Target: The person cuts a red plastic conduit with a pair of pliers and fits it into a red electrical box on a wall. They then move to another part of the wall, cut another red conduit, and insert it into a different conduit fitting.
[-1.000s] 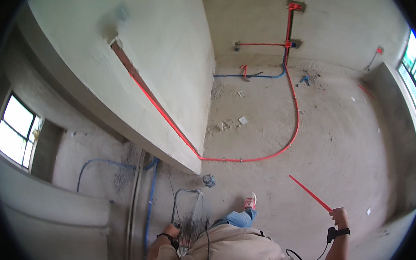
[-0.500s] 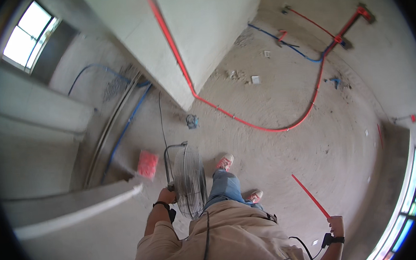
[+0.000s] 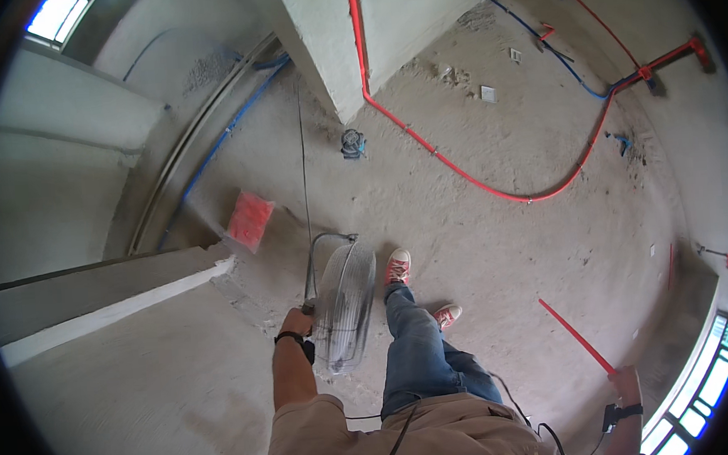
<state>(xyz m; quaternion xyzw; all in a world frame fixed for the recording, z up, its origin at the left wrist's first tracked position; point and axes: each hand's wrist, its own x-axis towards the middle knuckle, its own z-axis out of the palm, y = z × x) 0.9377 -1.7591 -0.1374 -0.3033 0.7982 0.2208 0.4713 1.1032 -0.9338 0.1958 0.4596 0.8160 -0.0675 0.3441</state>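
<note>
My left hand [image 3: 296, 322] is closed on the dark tubular stand of a round wire-caged fan [image 3: 346, 308], which is edge-on beside my left leg. Whether the fan's base touches the floor I cannot tell. A thin black cord [image 3: 303, 173] stretches away over the floor from the fan's side. Out to the right, my right hand [image 3: 628, 384] grips one end of a straight red pipe [image 3: 577, 336]; its free end points forward and left. Both wrists wear dark bands.
Ahead, a long red conduit [image 3: 495, 191] curves over the bare concrete floor from a wall corner [image 3: 344, 112]. A small blue-and-black tool [image 3: 353, 144] stands by that corner. To the left lie a red packet [image 3: 250, 220], a blue pipe [image 3: 224, 139] and a low wall end [image 3: 135, 304].
My view has shifted, and the floor items ahead now appear higher in it. The fan in my left hand is farther from the blue-and-black tool. Both hands keep their holds.
</note>
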